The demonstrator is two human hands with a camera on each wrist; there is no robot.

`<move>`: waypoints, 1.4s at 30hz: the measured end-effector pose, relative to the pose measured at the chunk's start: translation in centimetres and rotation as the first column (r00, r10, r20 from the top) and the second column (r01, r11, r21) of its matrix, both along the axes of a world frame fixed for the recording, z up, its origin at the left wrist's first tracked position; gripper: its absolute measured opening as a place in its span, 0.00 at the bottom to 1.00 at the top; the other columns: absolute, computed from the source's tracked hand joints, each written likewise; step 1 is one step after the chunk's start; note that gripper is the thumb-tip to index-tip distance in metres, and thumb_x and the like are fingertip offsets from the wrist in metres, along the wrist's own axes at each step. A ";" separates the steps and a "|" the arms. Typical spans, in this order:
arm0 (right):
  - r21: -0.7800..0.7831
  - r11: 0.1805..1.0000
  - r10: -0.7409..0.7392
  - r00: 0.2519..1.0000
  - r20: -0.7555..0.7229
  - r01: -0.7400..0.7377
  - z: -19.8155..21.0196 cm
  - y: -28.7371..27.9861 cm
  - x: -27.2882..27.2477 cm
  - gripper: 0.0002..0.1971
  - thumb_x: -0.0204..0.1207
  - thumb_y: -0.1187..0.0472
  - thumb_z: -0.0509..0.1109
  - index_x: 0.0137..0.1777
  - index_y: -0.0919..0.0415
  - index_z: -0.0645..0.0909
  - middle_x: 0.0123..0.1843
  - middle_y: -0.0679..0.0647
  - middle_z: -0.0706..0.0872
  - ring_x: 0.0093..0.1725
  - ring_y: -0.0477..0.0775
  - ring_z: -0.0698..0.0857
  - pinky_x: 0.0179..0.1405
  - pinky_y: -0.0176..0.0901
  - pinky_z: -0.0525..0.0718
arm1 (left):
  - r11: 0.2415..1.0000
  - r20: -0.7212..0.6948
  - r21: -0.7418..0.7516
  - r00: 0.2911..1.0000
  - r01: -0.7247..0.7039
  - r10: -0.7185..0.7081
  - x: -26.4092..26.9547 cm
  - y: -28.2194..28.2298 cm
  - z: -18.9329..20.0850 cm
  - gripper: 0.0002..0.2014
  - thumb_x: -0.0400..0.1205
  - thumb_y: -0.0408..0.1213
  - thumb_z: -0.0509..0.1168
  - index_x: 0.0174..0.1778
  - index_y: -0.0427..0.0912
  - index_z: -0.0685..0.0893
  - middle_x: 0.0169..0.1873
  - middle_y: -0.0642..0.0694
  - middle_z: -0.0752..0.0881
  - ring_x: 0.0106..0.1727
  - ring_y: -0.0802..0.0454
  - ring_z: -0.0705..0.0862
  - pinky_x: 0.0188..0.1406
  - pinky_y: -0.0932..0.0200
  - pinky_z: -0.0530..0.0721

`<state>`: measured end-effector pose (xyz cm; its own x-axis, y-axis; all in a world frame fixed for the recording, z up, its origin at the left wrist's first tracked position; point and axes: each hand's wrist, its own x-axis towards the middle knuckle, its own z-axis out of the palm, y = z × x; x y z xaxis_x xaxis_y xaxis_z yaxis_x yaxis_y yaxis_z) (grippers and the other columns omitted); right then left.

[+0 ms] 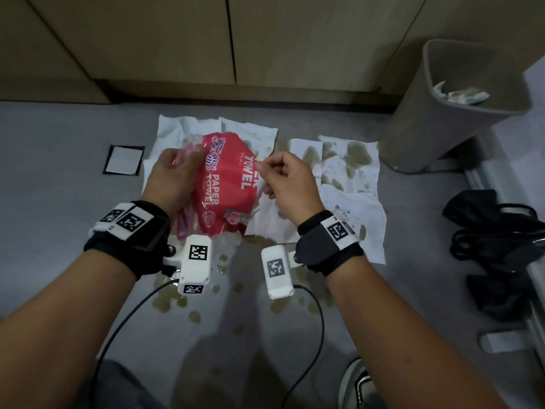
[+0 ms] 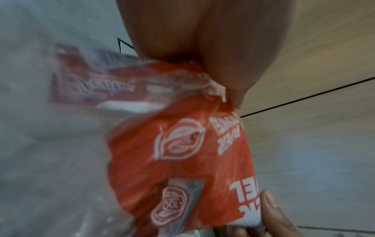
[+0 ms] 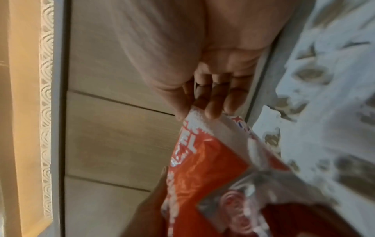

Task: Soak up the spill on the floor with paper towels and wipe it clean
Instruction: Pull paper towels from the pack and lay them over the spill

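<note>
both hands are up over the floor (image 1: 59,178), sharing one red paper towel pack (image 1: 225,184). the left hand (image 1: 174,175) has its fingers curled round the crumpled clear end of the pack at its far left corner, gripping it; the left wrist view shows that plastic bunched against the palm. the right hand (image 1: 290,180) pinches a white edge at the pack's right side between thumb and bent fingers (image 3: 211,102), the other fingers folded in. whether that edge is a sheet coming out or the wrapper's lip, i cannot tell.

under and behind the pack, white paper towels (image 1: 351,172) lie spread flat on the floor, from the far left across to the right, several blotched brown where they touch the spill (image 1: 168,299). more of the spill sits bare on the floor nearer the person, in scattered drops and a small puddle between the two wrists.

a grey bin (image 1: 451,107) stands at the far right with crumpled paper inside. a black bag (image 1: 495,240) is slumped on the right. a small dark-framed square card (image 1: 124,160) lies on the floor to the left of the towels. wooden cabinet doors (image 1: 177,39) run along the far side.
</note>
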<state>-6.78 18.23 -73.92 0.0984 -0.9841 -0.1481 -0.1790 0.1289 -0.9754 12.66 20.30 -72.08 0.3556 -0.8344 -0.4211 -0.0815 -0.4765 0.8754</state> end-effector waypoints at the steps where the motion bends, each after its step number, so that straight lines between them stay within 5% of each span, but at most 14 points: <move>1: 0.019 1.000 0.000 0.999 0.051 -0.001 0.1 0.1 0.0 0.04 0.80 0.62 0.72 0.45 0.60 0.81 0.39 0.52 0.85 0.34 0.44 0.82 0.35 0.34 0.81 | 1.000 -0.021 -0.018 1.000 0.018 -0.019 0.2 0.1 0.1 0.35 0.75 0.64 0.72 0.74 0.51 0.73 0.61 0.43 0.88 0.49 0.48 0.92 0.55 0.42 0.89; 3: 0.008 1.000 -0.004 0.996 0.089 0.003 0.6 0.1 0.1 0.01 0.80 0.66 0.71 0.47 0.62 0.81 0.41 0.55 0.84 0.38 0.46 0.82 0.41 0.35 0.82 | 0.990 -0.033 -0.080 0.993 0.114 -0.117 0.6 0.3 0.5 0.47 0.70 0.65 0.75 0.82 0.68 0.58 0.75 0.41 0.78 0.58 0.45 0.90 0.59 0.36 0.87; 6: -0.014 1.000 -0.024 0.996 0.091 0.025 1.2 -0.4 0.4 0.04 0.80 0.66 0.70 0.46 0.57 0.82 0.43 0.55 0.84 0.43 0.51 0.82 0.49 0.46 0.85 | 0.891 0.176 -0.167 0.902 0.422 -0.394 0.1 0.5 1.7 0.55 0.64 0.66 0.78 0.77 0.86 0.44 0.84 0.44 0.65 0.74 0.45 0.79 0.65 0.31 0.82; 8: -0.020 1.000 -0.022 0.996 0.084 0.024 1.9 -0.6 0.6 0.03 0.81 0.65 0.69 0.48 0.57 0.82 0.44 0.55 0.83 0.43 0.52 0.82 0.49 0.52 0.86 | 0.801 0.375 -0.064 0.758 0.595 -0.533 -0.8 0.6 2.2 0.55 0.62 0.65 0.76 0.78 0.84 0.46 0.81 0.43 0.65 0.74 0.45 0.76 0.67 0.37 0.82; 11: -0.039 0.999 -0.015 0.997 0.074 0.018 2.9 -1.0 0.6 0.04 0.82 0.65 0.69 0.48 0.55 0.82 0.43 0.51 0.82 0.42 0.47 0.83 0.44 0.46 0.85 | 0.746 0.529 0.140 0.588 0.651 -0.612 -1.5 0.9 2.4 0.48 0.62 0.69 0.70 0.80 0.77 0.59 0.72 0.43 0.68 0.71 0.44 0.75 0.66 0.50 0.81; 16: -0.110 0.983 -0.137 0.987 0.083 0.146 2.9 -1.7 0.1 0.09 0.81 0.67 0.69 0.45 0.51 0.81 0.44 0.49 0.84 0.45 0.48 0.82 0.44 0.43 0.83 | 0.765 0.576 0.266 0.539 0.587 -0.614 -1.3 0.8 3.2 0.51 0.58 0.77 0.66 0.81 0.70 0.64 0.77 0.41 0.69 0.73 0.40 0.75 0.70 0.44 0.78; 23: -0.260 0.903 -0.332 0.939 0.084 0.343 2.8 -2.4 -1.7 0.12 0.79 0.69 0.69 0.45 0.49 0.80 0.42 0.45 0.83 0.42 0.38 0.80 0.48 0.30 0.78 | 0.739 0.635 0.415 0.413 0.530 -0.653 -1.0 0.9 3.1 0.47 0.68 0.74 0.68 0.84 0.65 0.63 0.78 0.40 0.71 0.73 0.39 0.77 0.70 0.46 0.76; 27: -0.288 0.844 -0.434 0.892 0.127 0.452 2.7 -3.4 -3.9 0.10 0.77 0.65 0.68 0.45 0.47 0.79 0.42 0.47 0.82 0.42 0.45 0.79 0.49 0.37 0.79 | 0.751 0.611 0.425 0.451 0.505 -0.650 -0.3 1.1 3.0 0.43 0.73 0.67 0.71 0.83 0.60 0.66 0.74 0.42 0.77 0.69 0.43 0.80 0.66 0.50 0.77; 34: -0.216 0.833 -0.507 0.859 0.068 0.509 1.4 -3.4 -7.4 0.05 0.81 0.64 0.67 0.48 0.52 0.79 0.43 0.47 0.82 0.42 0.42 0.80 0.48 0.34 0.80 | 0.814 0.579 0.317 0.581 0.486 -0.572 -0.1 1.3 2.9 0.34 0.78 0.56 0.72 0.81 0.60 0.71 0.67 0.44 0.84 0.60 0.44 0.84 0.59 0.54 0.80; 35: -0.154 0.857 -0.491 0.870 0.043 0.491 1.4 -3.2 -7.4 0.01 0.83 0.59 0.67 0.51 0.54 0.79 0.45 0.47 0.83 0.43 0.41 0.81 0.49 0.36 0.80 | 0.827 0.571 0.284 0.608 0.484 -0.552 -0.1 1.2 3.0 0.33 0.79 0.55 0.72 0.80 0.60 0.72 0.67 0.44 0.84 0.58 0.46 0.85 0.57 0.55 0.79; 37: 0.119 0.917 -0.384 0.923 0.011 0.380 0.6 -2.8 -7.3 0.22 0.80 0.38 0.65 0.61 0.56 0.80 0.54 0.49 0.86 0.53 0.45 0.84 0.56 0.43 0.82 | 0.845 0.557 0.242 0.645 0.477 -0.523 -0.1 1.0 3.0 0.33 0.79 0.53 0.73 0.81 0.60 0.71 0.68 0.45 0.84 0.52 0.51 0.83 0.55 0.57 0.78; 39: 0.372 0.908 -0.235 0.969 0.074 0.192 -0.5 -2.1 -6.9 0.40 0.67 0.21 0.62 0.70 0.50 0.79 0.65 0.51 0.86 0.63 0.53 0.85 0.64 0.56 0.82 | 0.852 0.555 0.235 0.655 0.467 -0.513 -0.1 1.0 3.2 0.34 0.79 0.53 0.72 0.82 0.60 0.70 0.69 0.44 0.84 0.50 0.55 0.80 0.54 0.58 0.76; 40: 0.417 0.901 -0.171 0.981 0.094 0.118 -0.8 -1.6 -6.7 0.41 0.64 0.20 0.65 0.67 0.49 0.83 0.65 0.53 0.87 0.64 0.56 0.86 0.65 0.60 0.82 | 0.853 0.558 0.241 0.653 0.463 -0.512 -0.1 1.1 3.2 0.34 0.79 0.53 0.72 0.82 0.59 0.70 0.69 0.43 0.84 0.50 0.55 0.79 0.54 0.58 0.76; 42: 0.383 0.918 -0.144 0.986 0.086 0.100 -1.8 -1.2 -6.7 0.26 0.68 0.32 0.74 0.50 0.55 0.89 0.54 0.58 0.92 0.55 0.59 0.89 0.63 0.65 0.84 | 0.851 0.570 0.262 0.639 0.455 -0.517 -0.1 1.2 3.1 0.34 0.79 0.53 0.73 0.82 0.59 0.70 0.68 0.42 0.84 0.52 0.51 0.82 0.55 0.56 0.77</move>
